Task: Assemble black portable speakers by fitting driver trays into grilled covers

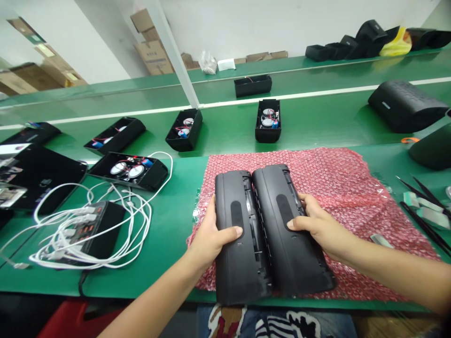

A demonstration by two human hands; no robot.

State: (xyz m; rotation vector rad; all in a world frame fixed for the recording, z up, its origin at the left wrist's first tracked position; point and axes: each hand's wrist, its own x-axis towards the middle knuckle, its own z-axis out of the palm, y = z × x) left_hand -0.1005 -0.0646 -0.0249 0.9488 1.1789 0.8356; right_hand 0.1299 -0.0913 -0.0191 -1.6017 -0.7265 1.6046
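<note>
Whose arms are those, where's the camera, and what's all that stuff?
Those belong to a person; there's no robot here. The camera sits on that person's head, looking forward and down, so you see almost what they see. The left hand has one long black casing in its grip, and the right hand holds a second black casing beside it, thumbs on top. Under them, red bubble wrap lies on a green table. To the left are a tangle of white cables and an open black box with wires and round parts inside.
</note>
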